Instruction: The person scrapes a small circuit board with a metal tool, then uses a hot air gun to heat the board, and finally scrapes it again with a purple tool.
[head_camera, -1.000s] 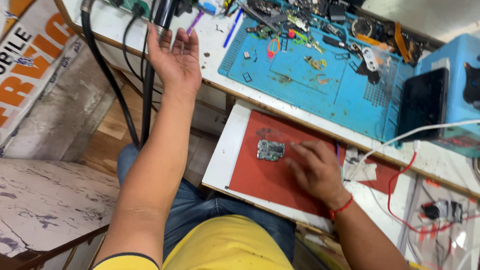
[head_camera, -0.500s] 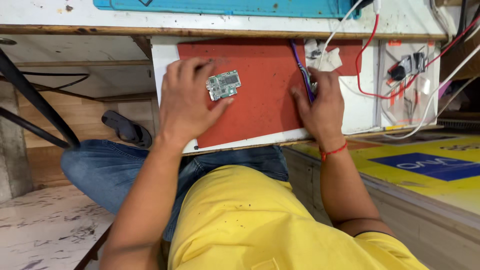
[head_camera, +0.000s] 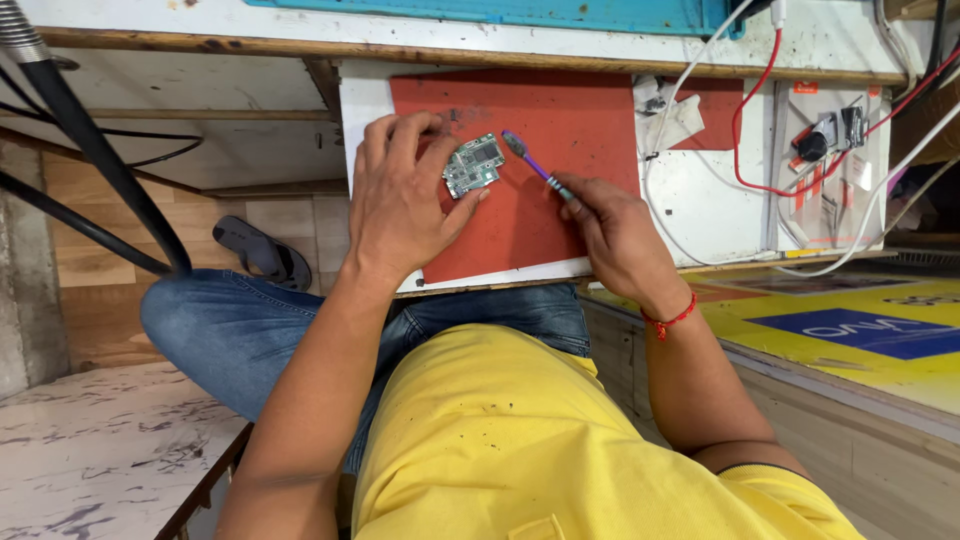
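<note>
Two hands worked over the red mat (head_camera: 560, 130) on the bench — the left hand (head_camera: 400, 205) pinched a small circuit board (head_camera: 472, 165) at its two o'clock, the right hand (head_camera: 615, 235) gripped a purple brush (head_camera: 530, 165), bristles just beside the board.

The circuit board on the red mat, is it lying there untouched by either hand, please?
No, the left hand grips the circuit board at its edge, while the right hand points a purple brush at it.

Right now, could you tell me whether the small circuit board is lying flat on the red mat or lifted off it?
Lifted and tilted: the left hand pinches the circuit board at one edge above the red mat.
</note>
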